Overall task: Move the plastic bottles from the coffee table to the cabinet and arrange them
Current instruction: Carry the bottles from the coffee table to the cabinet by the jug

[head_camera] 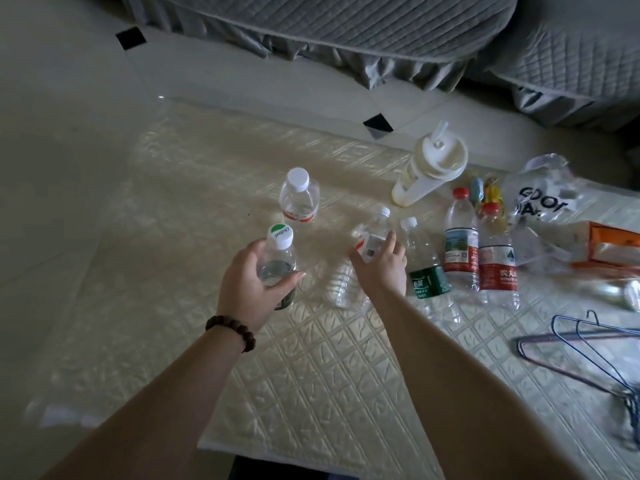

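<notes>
My left hand (251, 285) grips a clear bottle with a green-and-white cap (279, 258), held just above the coffee table (207, 306). My right hand (382, 268) closes around a clear white-capped bottle with a red-and-white label (372, 230), tilted away from me. A short white-capped bottle (298, 199) stands behind my left hand. To the right stand a green-labelled bottle (427, 268) and two red-capped bottles (460, 237) (497, 251).
A cream tumbler with a straw lid (427, 171) stands at the back. A crumpled plastic bag (550, 199), an orange box (609, 244) and wire hangers (595, 348) lie on the right. A grey quilted sofa (346, 26) runs behind the table.
</notes>
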